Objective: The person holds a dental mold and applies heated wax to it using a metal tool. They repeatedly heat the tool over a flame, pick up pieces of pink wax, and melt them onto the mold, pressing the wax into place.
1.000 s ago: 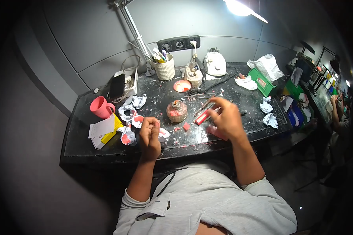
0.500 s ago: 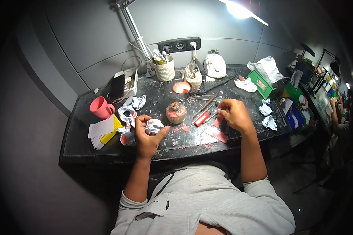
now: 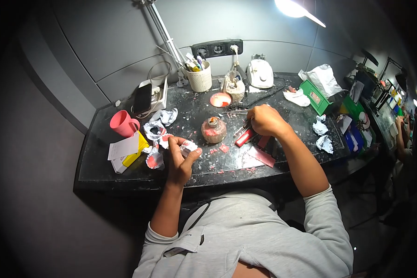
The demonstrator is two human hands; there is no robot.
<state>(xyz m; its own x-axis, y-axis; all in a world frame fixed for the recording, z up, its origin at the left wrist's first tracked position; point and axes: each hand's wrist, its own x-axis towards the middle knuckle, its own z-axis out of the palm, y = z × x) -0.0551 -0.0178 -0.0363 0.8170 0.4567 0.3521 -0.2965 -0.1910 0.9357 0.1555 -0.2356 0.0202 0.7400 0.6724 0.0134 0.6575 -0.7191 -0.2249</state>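
My left hand point(image 3: 180, 163) is closed around a small white plaster cast point(image 3: 188, 147), holding it between thumb and fingers above the front of the bench. My right hand point(image 3: 268, 121) is a closed fist over the thin metal hand tools point(image 3: 236, 112); its fingertips face down and hide what they pinch. Below that hand lie a red box-like piece point(image 3: 244, 137) and pink wax sheets point(image 3: 262, 156). Between my hands stands a round, wax-stained spirit burner point(image 3: 213, 132). Other plaster casts with pink wax point(image 3: 154, 160) rest left of my left hand.
A pink mug point(image 3: 122, 123), a yellow-and-white box point(image 3: 133, 155) and a phone point(image 3: 142, 98) are at left. Behind are a pen holder point(image 3: 200, 79), a pink-filled dish point(image 3: 220, 99) and a white device point(image 3: 260, 74). A green box point(image 3: 314, 98) and plaster lumps point(image 3: 324, 144) sit right.
My right hand has left the pink wax sheets, moving up and left to the metal tools, and its fingers have closed. My left hand still holds the plaster cast, turned slightly. The view has shifted a little.
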